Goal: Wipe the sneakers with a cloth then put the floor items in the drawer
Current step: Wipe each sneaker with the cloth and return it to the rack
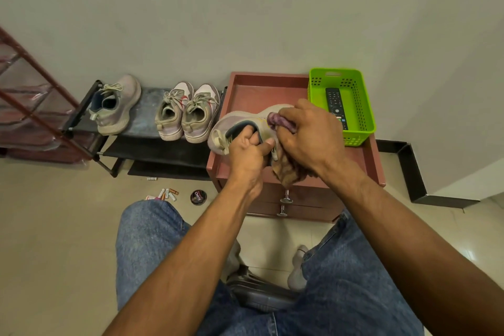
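Observation:
A grey sneaker [234,120] is held over the red-brown drawer cabinet's top [253,90]. My left hand [246,153] grips its collar, fingers inside the opening. My right hand [308,136] grips a purple-brown cloth [281,121] pressed on the sneaker's upper; the cloth's tail [287,172] hangs below. The matching grey sneaker [116,105] and a pair of white-and-red sneakers [188,113] stand on the black shoe rack [152,117]. On the floor lie several batteries [169,194], one more battery [152,179] and a round polish tin [198,197]. Both drawers [300,199] are closed.
A green basket [354,133] with a black remote [336,106] stands on the cabinet's right side. A red metal frame rack [32,95] is at far left. My jeans-clad knees [152,240] flank a dark stool [261,294]. The wall runs behind everything.

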